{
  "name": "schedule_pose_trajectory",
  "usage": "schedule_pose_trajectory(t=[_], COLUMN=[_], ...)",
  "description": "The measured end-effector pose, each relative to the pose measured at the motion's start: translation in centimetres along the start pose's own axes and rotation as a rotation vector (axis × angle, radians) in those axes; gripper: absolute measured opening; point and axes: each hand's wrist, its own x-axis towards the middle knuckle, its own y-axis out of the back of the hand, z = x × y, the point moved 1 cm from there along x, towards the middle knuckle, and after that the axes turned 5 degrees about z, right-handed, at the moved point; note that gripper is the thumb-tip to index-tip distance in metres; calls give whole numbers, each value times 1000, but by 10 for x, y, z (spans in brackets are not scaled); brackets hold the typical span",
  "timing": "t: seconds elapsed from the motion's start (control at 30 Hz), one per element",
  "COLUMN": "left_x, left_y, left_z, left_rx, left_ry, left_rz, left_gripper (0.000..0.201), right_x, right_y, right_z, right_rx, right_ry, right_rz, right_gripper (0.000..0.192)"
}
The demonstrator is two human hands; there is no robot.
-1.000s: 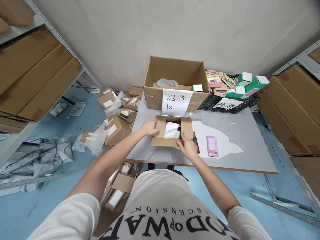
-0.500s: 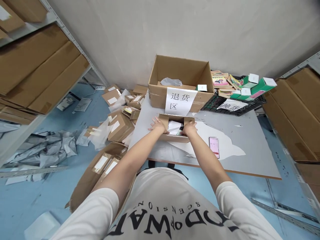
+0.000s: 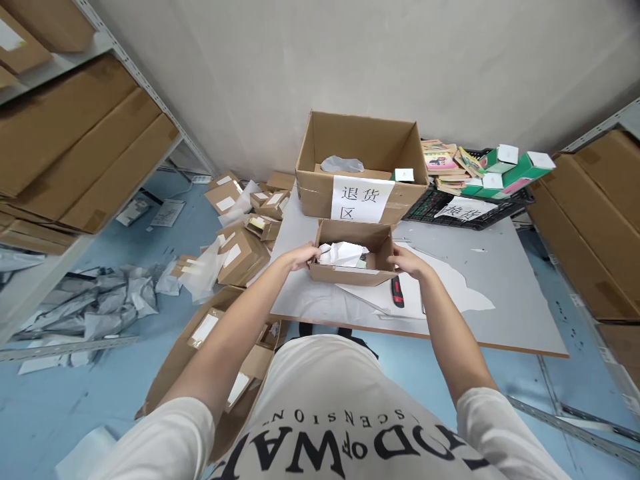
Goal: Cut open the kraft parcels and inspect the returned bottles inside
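A small open cardboard box (image 3: 350, 272) with crumpled white paper (image 3: 343, 253) inside is held just over the grey table (image 3: 500, 300). My left hand (image 3: 303, 256) grips its left end. My right hand (image 3: 406, 260) grips its right end. A red and black utility knife (image 3: 397, 291) lies on the table under my right wrist. Behind the small box stands a large open carton (image 3: 360, 157) with a white paper label (image 3: 359, 198) on its front.
A black crate (image 3: 460, 208) with green and white boxes (image 3: 515, 167) and booklets sits at the table's back right. Small parcels (image 3: 240, 250) and grey plastic bags (image 3: 90, 307) litter the blue floor on the left. Shelves with flat cartons (image 3: 75, 147) flank both sides.
My hands have moved from the box's top flaps to its two ends and the flaps now stand open. The phone on the table is now hidden behind my right arm; the knife shows again.
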Motion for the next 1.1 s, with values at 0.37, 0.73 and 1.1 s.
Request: schedule_pose_trajectory(t=[0.37, 0.73, 1.1], left_x=[-3, -4, -32], left_y=[33, 42, 16], left_z=[-41, -37, 21], left_rx=[-471, 112, 1133], left_ry=[-57, -317, -817], left_rz=[-19, 424, 246], left_gripper=[59, 60, 34], right_x=[-24, -27, -35], right_y=[10, 7, 14], right_z=[75, 75, -3], right_rx=[525, 0, -1044], right_ry=[-42, 4, 502], right_rz=[252, 531, 243], right_gripper=[18, 63, 33])
